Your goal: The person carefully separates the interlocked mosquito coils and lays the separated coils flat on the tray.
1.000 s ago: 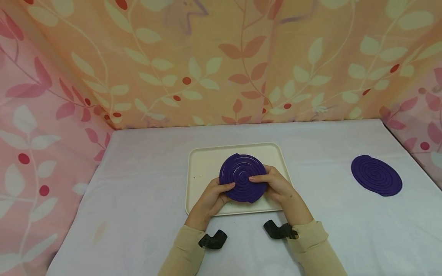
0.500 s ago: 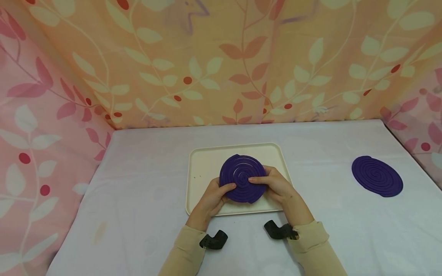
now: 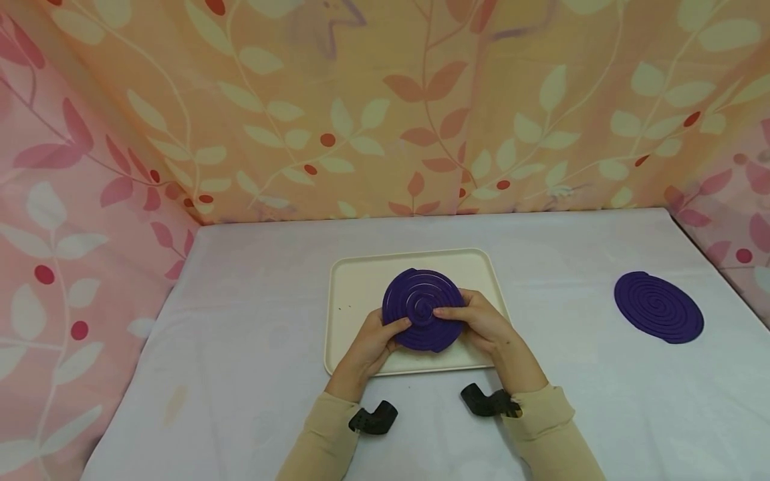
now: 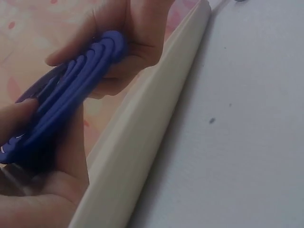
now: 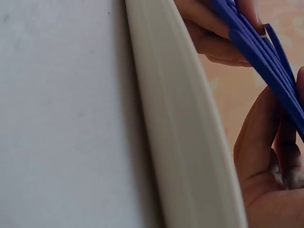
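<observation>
A round purple spiral coaster point(image 3: 421, 287) is held by both hands over the cream tray point(image 3: 351, 280), tilted with its grooved face up. My left hand point(image 3: 368, 342) grips its lower left side, thumb on top and fingers beneath. On the right side my right hand point(image 3: 486, 324) pinches it, thumb tip near the spiral's centre. In the left wrist view the coaster point(image 4: 78, 78) appears edge-on between both hands, its coils slightly stepped. The right wrist view also shows the coaster point(image 5: 266, 57) edge-on, with fingers under it. Most fingers below it are hidden in the head view.
A second purple spiral coaster point(image 3: 658, 307) lies flat on the white-covered table point(image 3: 252, 321) at the right. Patterned fabric point(image 3: 361, 133) closes off the back and sides. Black wrist pieces point(image 3: 374, 417) sit at both cuffs, near the tray's front edge.
</observation>
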Motion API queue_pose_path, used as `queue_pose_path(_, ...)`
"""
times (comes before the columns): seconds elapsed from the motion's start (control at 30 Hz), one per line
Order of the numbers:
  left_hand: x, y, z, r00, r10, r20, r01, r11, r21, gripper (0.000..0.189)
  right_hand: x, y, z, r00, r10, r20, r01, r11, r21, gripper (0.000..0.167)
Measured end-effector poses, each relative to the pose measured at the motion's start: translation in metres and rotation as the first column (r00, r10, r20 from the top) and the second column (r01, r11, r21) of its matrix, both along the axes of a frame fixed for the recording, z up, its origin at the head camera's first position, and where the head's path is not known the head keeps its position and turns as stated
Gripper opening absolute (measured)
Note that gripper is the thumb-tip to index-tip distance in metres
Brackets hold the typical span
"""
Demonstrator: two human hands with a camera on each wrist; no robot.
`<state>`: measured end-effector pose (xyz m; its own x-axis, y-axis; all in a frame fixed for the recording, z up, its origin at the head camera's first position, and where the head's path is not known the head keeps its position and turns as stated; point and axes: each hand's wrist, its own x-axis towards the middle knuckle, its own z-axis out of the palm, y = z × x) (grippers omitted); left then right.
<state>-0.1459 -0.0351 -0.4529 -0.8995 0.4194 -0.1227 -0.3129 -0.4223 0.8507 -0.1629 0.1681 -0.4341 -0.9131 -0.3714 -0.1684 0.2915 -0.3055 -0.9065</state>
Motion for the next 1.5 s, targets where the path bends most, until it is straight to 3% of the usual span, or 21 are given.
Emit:
queue_pose_path(0.3,0.0003,0.0002,0.0011,1.000,0.021,0.018,-0.021,1.000,0.009,0.038,0.0008,0.0022,0.0014,0.998,0.040,0.040,-0.032,0.983,-0.178,0.010)
queue_pose_path(0.43,-0.0004,0.0001,0.0008,0.999,0.033,0.027,-0.033,0.999,0.005,0.037,0.0006,0.0024,0.0021,0.998,0.041,0.043,-0.033,0.984,-0.176,0.013)
queue_pose_path(0.63,-0.0004,0.0000,0.0006,0.999,0.033,0.013,-0.033,0.999,0.006,0.038,-0.0005,0.0019,0.0018,0.999,-0.021,0.038,0.028,0.985,-0.171,0.023)
queue_pose_path(1.0,0.0007,-0.0017,0.0007,0.999,-0.043,0.010,0.041,0.990,0.135,0.035,-0.0014,0.0022,0.0016,0.997,-0.078,-0.019,0.075,0.990,-0.123,0.019)
queue_pose_path(1.2,0.0008,-0.0014,0.0013,0.999,-0.050,0.014,0.047,0.988,0.144,0.035,-0.0019,0.0018,0.0031,0.993,-0.103,-0.063,0.096,0.990,-0.102,0.024)
queue_pose_path(1.37,0.0000,-0.0022,0.0007,0.999,-0.041,0.009,0.039,0.990,0.137,0.035,-0.0019,0.0021,0.0025,0.993,-0.095,-0.070,0.088,0.991,-0.099,0.024)
queue_pose_path(1.5,-0.0001,-0.0024,-0.0007,0.999,-0.044,-0.004,0.044,0.988,0.148,0.034,-0.0013,0.0033,0.0008,0.997,-0.041,-0.067,0.031,0.989,-0.144,0.022)
